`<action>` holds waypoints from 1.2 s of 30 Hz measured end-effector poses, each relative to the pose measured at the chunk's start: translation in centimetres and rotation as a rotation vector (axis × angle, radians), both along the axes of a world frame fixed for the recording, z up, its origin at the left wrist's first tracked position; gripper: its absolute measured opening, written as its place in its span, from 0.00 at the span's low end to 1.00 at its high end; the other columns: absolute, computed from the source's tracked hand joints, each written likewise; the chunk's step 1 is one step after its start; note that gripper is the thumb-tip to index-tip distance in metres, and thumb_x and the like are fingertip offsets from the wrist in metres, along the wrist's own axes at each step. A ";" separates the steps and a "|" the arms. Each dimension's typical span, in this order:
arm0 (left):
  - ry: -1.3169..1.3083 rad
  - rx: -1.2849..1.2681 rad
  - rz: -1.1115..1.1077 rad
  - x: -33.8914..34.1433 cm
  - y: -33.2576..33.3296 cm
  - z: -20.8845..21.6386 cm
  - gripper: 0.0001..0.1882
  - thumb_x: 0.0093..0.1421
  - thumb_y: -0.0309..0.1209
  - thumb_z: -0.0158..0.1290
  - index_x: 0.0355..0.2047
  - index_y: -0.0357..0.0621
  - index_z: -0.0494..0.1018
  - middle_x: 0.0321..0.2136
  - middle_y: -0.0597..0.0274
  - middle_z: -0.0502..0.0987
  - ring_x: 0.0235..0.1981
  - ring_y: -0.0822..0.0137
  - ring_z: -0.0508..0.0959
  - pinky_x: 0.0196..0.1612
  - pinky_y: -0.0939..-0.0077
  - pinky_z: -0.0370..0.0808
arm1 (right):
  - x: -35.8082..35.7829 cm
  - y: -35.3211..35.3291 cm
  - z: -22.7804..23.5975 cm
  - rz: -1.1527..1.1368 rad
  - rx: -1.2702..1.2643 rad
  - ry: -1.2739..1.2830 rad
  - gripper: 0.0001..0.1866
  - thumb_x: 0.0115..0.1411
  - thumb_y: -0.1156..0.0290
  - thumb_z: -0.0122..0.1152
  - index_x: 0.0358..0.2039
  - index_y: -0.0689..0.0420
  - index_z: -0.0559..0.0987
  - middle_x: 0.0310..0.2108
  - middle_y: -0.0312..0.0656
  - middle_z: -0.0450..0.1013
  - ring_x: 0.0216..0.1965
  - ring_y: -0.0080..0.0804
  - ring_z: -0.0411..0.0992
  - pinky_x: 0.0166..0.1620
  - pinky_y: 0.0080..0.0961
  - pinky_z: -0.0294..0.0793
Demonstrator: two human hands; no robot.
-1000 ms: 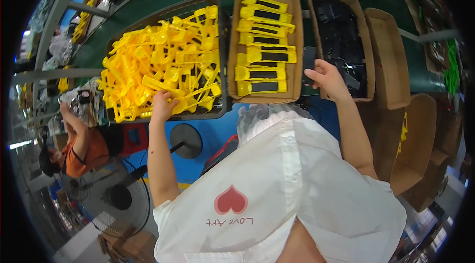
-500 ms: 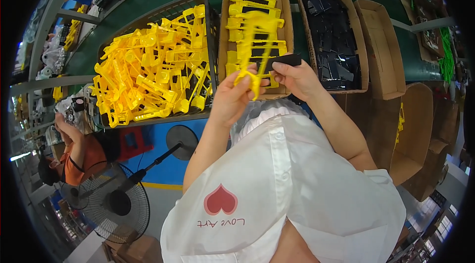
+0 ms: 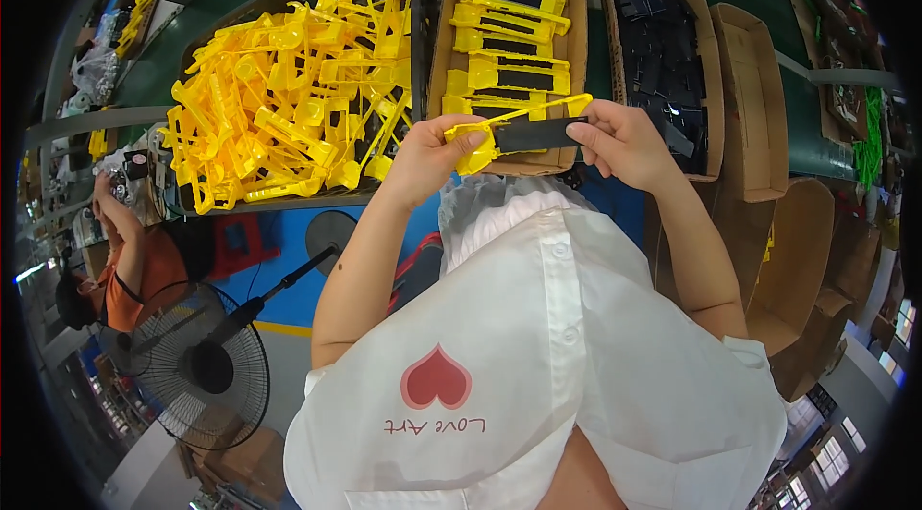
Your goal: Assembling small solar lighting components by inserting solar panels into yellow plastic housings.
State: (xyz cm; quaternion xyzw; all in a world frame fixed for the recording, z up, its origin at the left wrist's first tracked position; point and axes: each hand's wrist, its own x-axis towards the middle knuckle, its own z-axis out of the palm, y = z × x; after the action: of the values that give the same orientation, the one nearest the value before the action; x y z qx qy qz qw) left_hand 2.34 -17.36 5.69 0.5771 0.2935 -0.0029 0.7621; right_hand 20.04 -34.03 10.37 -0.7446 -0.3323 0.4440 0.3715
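Observation:
My left hand (image 3: pixel 429 157) pinches the cupped end of a yellow plastic frame (image 3: pixel 477 157) between thumb and fingers. A flat black strip (image 3: pixel 534 133) lies along the frame, and my right hand (image 3: pixel 622 143) is closed on its right end. The right fingers also meet the far end of the frame. Both hands are just above the near end of a cardboard box (image 3: pixel 444 59), where similar yellow frames with black strips (image 3: pixel 519 76) lie in a column. Whether the strip is seated in the held frame is hard to tell.
A dark basket (image 3: pixel 419 30) heaped with yellow frames (image 3: pixel 279 107) stands left. On the right are a box (image 3: pixel 713 116) of black strips (image 3: pixel 658 59) and a narrow cardboard box (image 3: pixel 759 107). A fan (image 3: pixel 206 366) and a person in orange (image 3: pixel 144 279) are at lower left.
The yellow frame has turned from upright to nearly level, its far end now at my right hand. The black strip has come alongside it. My hands have moved apart.

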 end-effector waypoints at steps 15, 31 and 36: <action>0.048 0.039 0.063 -0.2 -0.3 -1.3 0.10 0.53 0.27 0.51 0.33 0.32 0.70 0.23 0.56 0.74 0.21 0.68 0.74 0.24 0.80 0.70 | -1.8 1.1 -2.7 0.008 -0.037 -0.345 0.10 0.55 0.68 0.51 0.23 0.62 0.68 0.13 0.35 0.68 0.11 0.17 0.64 0.16 0.15 0.63; -0.013 -0.089 0.040 -0.3 -0.3 -2.4 0.13 0.52 0.28 0.53 0.36 0.34 0.71 0.25 0.57 0.75 0.26 0.71 0.74 0.31 0.83 0.69 | -0.5 1.1 -3.2 -0.069 -0.241 -0.392 0.20 0.48 0.55 0.60 0.26 0.59 0.66 0.16 0.44 0.67 0.20 0.32 0.69 0.24 0.23 0.67; 0.125 1.236 -0.451 2.2 -2.5 -0.5 0.13 0.51 0.39 0.51 0.25 0.39 0.72 0.20 0.52 0.73 0.20 0.55 0.73 0.38 0.67 0.67 | -0.5 0.8 -5.4 0.036 -0.253 -0.430 0.22 0.46 0.55 0.61 0.26 0.63 0.70 0.21 0.50 0.71 0.22 0.41 0.71 0.27 0.29 0.69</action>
State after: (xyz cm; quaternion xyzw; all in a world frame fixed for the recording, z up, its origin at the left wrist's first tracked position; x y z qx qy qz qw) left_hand 4.59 -19.82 5.20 0.9544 0.1566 -0.0270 0.2526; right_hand 19.49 -33.26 4.97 -0.8564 -0.3587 0.3201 0.1880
